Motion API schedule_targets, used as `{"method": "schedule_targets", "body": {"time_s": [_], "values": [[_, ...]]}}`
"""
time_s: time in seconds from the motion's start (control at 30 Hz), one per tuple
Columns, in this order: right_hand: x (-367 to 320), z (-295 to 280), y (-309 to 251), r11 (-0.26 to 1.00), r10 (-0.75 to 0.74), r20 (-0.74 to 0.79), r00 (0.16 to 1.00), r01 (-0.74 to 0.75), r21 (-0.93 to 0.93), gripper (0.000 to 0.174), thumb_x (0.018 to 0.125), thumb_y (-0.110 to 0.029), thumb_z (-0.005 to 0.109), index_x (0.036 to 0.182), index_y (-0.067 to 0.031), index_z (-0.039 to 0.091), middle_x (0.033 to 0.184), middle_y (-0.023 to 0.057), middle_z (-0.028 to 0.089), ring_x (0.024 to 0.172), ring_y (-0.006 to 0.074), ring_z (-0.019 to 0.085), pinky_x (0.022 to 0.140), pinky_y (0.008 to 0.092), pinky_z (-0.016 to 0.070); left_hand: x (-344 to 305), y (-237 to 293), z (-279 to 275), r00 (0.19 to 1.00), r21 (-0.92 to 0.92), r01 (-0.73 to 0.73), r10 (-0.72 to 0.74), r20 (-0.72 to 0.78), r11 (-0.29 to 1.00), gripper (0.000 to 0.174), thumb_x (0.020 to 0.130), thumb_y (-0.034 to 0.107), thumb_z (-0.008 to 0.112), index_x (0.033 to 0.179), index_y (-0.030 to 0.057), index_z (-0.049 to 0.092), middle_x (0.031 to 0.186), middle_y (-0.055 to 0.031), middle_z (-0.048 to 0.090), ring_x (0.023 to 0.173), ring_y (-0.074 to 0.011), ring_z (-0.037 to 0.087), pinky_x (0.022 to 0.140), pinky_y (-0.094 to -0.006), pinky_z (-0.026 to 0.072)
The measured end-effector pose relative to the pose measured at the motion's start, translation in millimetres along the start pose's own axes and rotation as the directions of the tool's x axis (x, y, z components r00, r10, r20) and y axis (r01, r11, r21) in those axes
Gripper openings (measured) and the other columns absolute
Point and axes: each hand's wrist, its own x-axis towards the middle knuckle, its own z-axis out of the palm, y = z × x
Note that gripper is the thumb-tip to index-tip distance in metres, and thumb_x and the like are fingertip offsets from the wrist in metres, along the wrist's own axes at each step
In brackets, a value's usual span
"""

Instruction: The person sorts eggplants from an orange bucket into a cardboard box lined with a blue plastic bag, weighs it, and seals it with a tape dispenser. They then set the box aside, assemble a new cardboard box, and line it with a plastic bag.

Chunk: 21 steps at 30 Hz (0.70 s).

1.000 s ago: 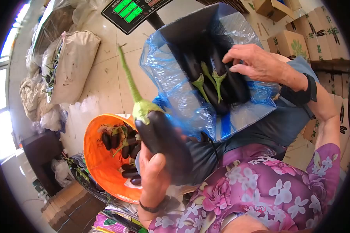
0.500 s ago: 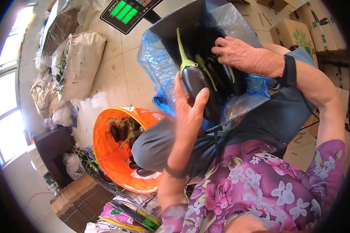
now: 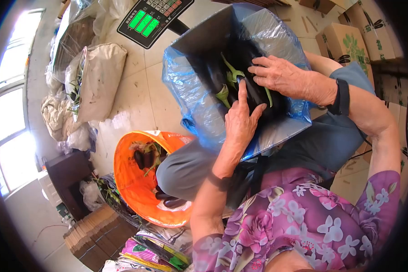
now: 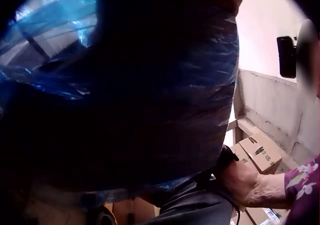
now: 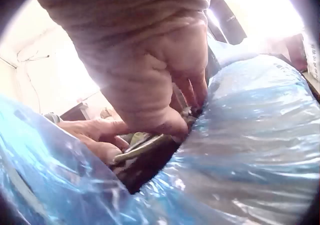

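Note:
A cardboard box (image 3: 199,34) lined with a blue plastic bag (image 3: 190,97) rests on the person's lap and holds several dark purple eggplants (image 3: 254,88) with green stems. My left hand (image 3: 249,100) lies on an eggplant at the near side of the box, with its fingers stretched out. Just beyond it, my right hand (image 3: 258,70) rests flat on the eggplants. In the right wrist view my right hand (image 5: 192,92) reaches down into the blue plastic bag (image 5: 250,135), next to the left hand's fingers (image 5: 95,135) and a green stem (image 5: 145,147). The left wrist view shows mostly the dark blue plastic bag (image 4: 150,85).
An orange bucket (image 3: 127,190) with more eggplants (image 3: 140,158) stands on the floor at the left of the knees. A scale display (image 3: 149,17) sits beyond the box. Filled sacks (image 3: 95,77) lie at the far left, cardboard cartons (image 3: 344,43) at the right.
My left hand carried an eggplant from above the bucket up into the box, laid it among the others, and now rests on it. My right hand stayed on the eggplants.

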Motion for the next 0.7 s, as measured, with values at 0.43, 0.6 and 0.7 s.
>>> {"method": "schedule_targets", "body": {"time_s": [0.43,0.6,0.7], "values": [[3,-107,-13,0.832,0.362,-0.067,0.93,-0.289,0.473,0.042,0.076,-0.001,0.071,0.117,-0.0012,0.061,0.125,0.0184,0.059,0.114,0.0375,0.056,0.097,0.0414,0.0456,-18,22,-54,0.999,-0.119,-0.034,0.031,-0.029,0.992,0.053,0.091,0.034,0.065,0.134,0.0067,0.049,0.087,-0.019,0.064,0.075,-0.0408,0.064,0.065,-0.0487,0.0501],[2,-123,-7,0.675,0.563,-0.06,0.825,-0.417,0.609,0.044,0.077,0.002,0.07,0.12,-0.0017,0.061,0.112,0.0168,0.065,0.098,0.031,0.063,0.086,0.0362,0.0511,-31,33,-66,0.974,-0.258,-0.199,0.162,-0.157,0.945,0.038,0.086,0.015,0.07,0.12,0.0023,0.057,0.08,-0.0142,0.058,0.071,-0.0338,0.062,0.061,-0.0434,0.0486],[3,-116,0,0.626,0.633,-0.048,0.772,-0.475,0.618,0.044,0.077,0.002,0.07,0.12,-0.0022,0.062,0.106,0.0154,0.066,0.091,0.0242,0.064,0.078,0.0326,0.0522,-33,36,-67,0.957,-0.197,-0.251,0.212,-0.197,0.948,0.04,0.083,0.009,0.073,0.121,0.0044,0.06,0.08,-0.011,0.059,0.065,-0.0257,0.061,0.059,-0.0366,0.0488]]}}
